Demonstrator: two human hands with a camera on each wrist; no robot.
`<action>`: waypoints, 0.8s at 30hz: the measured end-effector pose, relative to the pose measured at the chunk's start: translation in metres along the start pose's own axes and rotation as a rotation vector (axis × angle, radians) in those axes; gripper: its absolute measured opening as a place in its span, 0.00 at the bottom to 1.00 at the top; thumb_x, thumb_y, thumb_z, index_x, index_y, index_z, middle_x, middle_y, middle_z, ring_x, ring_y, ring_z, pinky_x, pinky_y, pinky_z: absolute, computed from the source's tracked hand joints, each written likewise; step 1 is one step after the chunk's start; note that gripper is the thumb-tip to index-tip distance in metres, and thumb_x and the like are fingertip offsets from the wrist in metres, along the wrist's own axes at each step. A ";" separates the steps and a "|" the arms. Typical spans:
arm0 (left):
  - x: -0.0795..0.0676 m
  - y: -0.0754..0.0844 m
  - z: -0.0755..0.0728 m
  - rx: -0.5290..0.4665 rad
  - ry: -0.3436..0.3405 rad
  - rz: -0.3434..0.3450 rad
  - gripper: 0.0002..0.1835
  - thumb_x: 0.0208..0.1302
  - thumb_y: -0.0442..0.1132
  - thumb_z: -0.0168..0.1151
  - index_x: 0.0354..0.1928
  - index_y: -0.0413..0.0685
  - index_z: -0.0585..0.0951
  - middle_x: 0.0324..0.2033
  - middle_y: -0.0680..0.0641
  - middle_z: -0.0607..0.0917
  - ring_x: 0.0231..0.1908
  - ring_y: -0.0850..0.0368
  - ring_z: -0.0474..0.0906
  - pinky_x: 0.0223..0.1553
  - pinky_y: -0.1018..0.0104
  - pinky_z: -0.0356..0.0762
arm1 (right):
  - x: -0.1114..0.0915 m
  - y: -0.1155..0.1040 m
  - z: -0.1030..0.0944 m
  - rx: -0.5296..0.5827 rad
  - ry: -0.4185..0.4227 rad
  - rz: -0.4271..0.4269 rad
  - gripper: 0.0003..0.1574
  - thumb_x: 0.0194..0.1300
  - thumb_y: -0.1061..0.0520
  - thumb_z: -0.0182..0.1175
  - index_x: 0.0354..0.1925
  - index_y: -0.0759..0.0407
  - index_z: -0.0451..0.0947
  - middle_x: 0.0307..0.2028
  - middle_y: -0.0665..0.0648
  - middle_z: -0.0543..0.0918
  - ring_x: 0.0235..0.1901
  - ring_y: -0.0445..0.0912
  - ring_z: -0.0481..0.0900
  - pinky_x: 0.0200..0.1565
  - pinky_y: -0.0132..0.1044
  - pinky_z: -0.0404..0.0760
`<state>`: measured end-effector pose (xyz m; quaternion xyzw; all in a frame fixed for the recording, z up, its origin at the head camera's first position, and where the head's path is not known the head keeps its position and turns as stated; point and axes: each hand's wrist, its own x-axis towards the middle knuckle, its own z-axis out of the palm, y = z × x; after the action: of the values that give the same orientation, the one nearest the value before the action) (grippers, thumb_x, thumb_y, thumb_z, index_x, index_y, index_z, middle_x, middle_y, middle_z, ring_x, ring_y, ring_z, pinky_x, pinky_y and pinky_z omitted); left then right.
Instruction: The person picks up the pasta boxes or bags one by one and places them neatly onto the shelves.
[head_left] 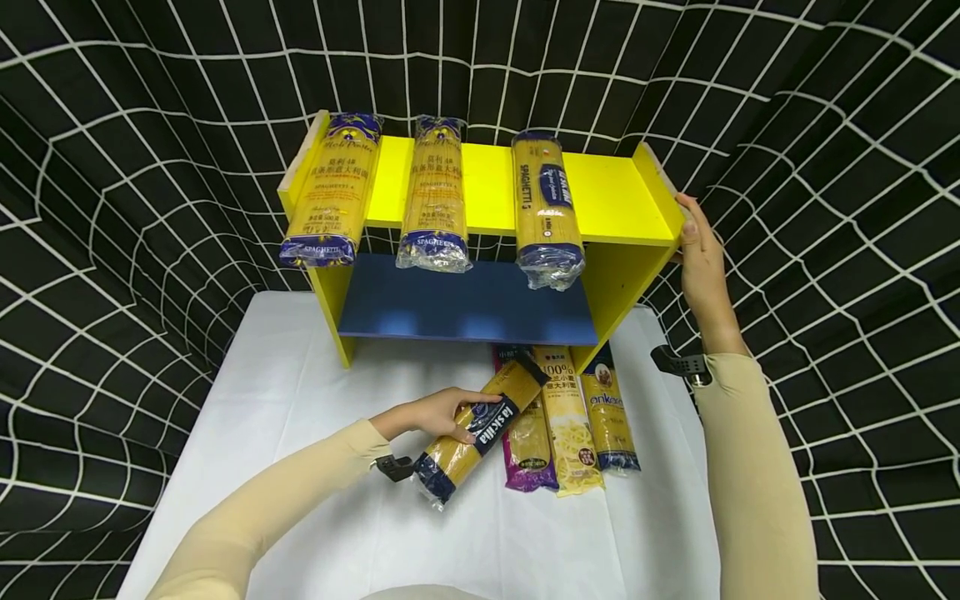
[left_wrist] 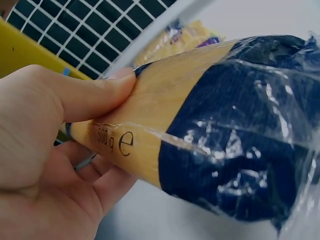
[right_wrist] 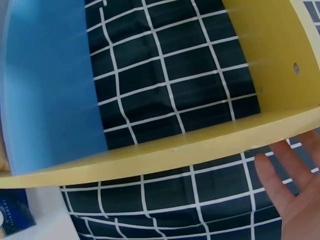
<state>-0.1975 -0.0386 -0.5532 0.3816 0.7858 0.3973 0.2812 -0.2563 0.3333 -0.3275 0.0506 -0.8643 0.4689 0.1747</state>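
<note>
My left hand [head_left: 438, 412] grips a clear-wrapped spaghetti pack [head_left: 516, 382] with dark blue ends, held aslant in front of the shelf. In the left wrist view its thumb lies over the pack [left_wrist: 150, 115] and the fingers curl beneath. Under the pack's upper end lies a purple-ended noodle pack [head_left: 531, 450]. At upper right my right hand [head_left: 703, 271] touches the outer side of the yellow shelf's [head_left: 611, 179] right panel. Several fingers [right_wrist: 280, 187] extend along that panel in the right wrist view; part of the hand is cut off there.
Three spaghetti packs, left [head_left: 333, 187], middle [head_left: 435, 187] and right [head_left: 543, 192], lie on the yellow upper board, overhanging its front. Below is a blue board [head_left: 465, 300]. A cream noodle pack [head_left: 567, 417] and a blue-ended pack [head_left: 611, 417] lie on the white table [head_left: 300, 467].
</note>
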 end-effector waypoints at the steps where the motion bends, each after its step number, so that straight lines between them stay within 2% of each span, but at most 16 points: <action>1: 0.003 0.003 -0.001 0.007 -0.013 0.014 0.45 0.55 0.36 0.73 0.75 0.54 0.63 0.73 0.46 0.68 0.72 0.45 0.63 0.73 0.49 0.61 | 0.000 0.000 0.000 -0.002 -0.003 -0.002 0.29 0.81 0.43 0.32 0.76 0.35 0.54 0.69 0.57 0.69 0.55 0.34 0.73 0.54 0.30 0.73; 7: 0.016 0.023 -0.007 -0.004 -0.067 0.072 0.43 0.58 0.36 0.72 0.75 0.55 0.63 0.74 0.49 0.67 0.72 0.51 0.63 0.71 0.57 0.64 | 0.000 -0.001 -0.002 -0.005 -0.020 -0.003 0.29 0.81 0.43 0.31 0.75 0.34 0.55 0.67 0.59 0.70 0.55 0.34 0.72 0.54 0.31 0.73; 9: 0.020 0.030 -0.010 -0.007 -0.075 0.086 0.43 0.58 0.37 0.72 0.75 0.55 0.63 0.74 0.49 0.66 0.65 0.53 0.70 0.66 0.61 0.69 | -0.001 -0.001 -0.003 -0.006 -0.024 0.002 0.29 0.81 0.42 0.31 0.75 0.33 0.55 0.67 0.60 0.70 0.55 0.35 0.72 0.54 0.31 0.73; 12: 0.023 0.042 -0.015 -0.016 -0.084 0.094 0.43 0.59 0.38 0.71 0.75 0.57 0.63 0.74 0.50 0.66 0.61 0.55 0.71 0.62 0.65 0.71 | -0.001 -0.002 -0.004 -0.004 -0.036 0.009 0.29 0.81 0.42 0.31 0.76 0.33 0.54 0.68 0.59 0.69 0.55 0.35 0.72 0.53 0.30 0.73; 15: 0.024 0.054 -0.021 -0.040 -0.105 0.105 0.43 0.60 0.39 0.71 0.75 0.57 0.62 0.74 0.49 0.65 0.64 0.54 0.71 0.64 0.65 0.71 | 0.000 -0.002 -0.005 0.000 -0.049 0.017 0.30 0.80 0.41 0.32 0.76 0.33 0.53 0.68 0.59 0.69 0.55 0.36 0.72 0.53 0.29 0.74; 16: 0.025 0.058 -0.023 -0.044 -0.113 0.110 0.43 0.61 0.39 0.70 0.76 0.57 0.61 0.75 0.50 0.64 0.70 0.54 0.66 0.67 0.64 0.68 | 0.000 -0.002 -0.005 -0.003 -0.051 0.020 0.30 0.80 0.40 0.32 0.76 0.33 0.53 0.68 0.59 0.69 0.55 0.35 0.72 0.53 0.29 0.74; 17: 0.026 0.063 -0.025 -0.049 -0.120 0.121 0.42 0.61 0.39 0.70 0.76 0.56 0.61 0.75 0.49 0.64 0.71 0.53 0.64 0.68 0.63 0.68 | 0.000 -0.002 -0.006 -0.002 -0.054 0.024 0.30 0.80 0.40 0.32 0.76 0.33 0.53 0.68 0.59 0.69 0.55 0.36 0.72 0.53 0.29 0.74; 20: 0.027 0.076 -0.031 -0.047 -0.137 0.148 0.42 0.62 0.38 0.69 0.76 0.54 0.61 0.75 0.48 0.63 0.70 0.54 0.66 0.66 0.65 0.69 | 0.001 -0.001 -0.007 -0.002 -0.058 0.029 0.30 0.80 0.40 0.32 0.76 0.32 0.52 0.68 0.60 0.69 0.55 0.35 0.72 0.53 0.28 0.75; 24: 0.028 0.089 -0.039 -0.028 -0.120 0.171 0.42 0.61 0.38 0.70 0.76 0.55 0.61 0.75 0.50 0.63 0.70 0.56 0.65 0.65 0.66 0.68 | 0.001 0.001 -0.008 0.005 -0.062 0.023 0.30 0.80 0.40 0.32 0.76 0.32 0.53 0.68 0.59 0.68 0.55 0.35 0.72 0.51 0.26 0.74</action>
<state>-0.2082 0.0036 -0.4622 0.4664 0.7266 0.4069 0.2983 -0.2556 0.3400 -0.3239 0.0558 -0.8688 0.4710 0.1422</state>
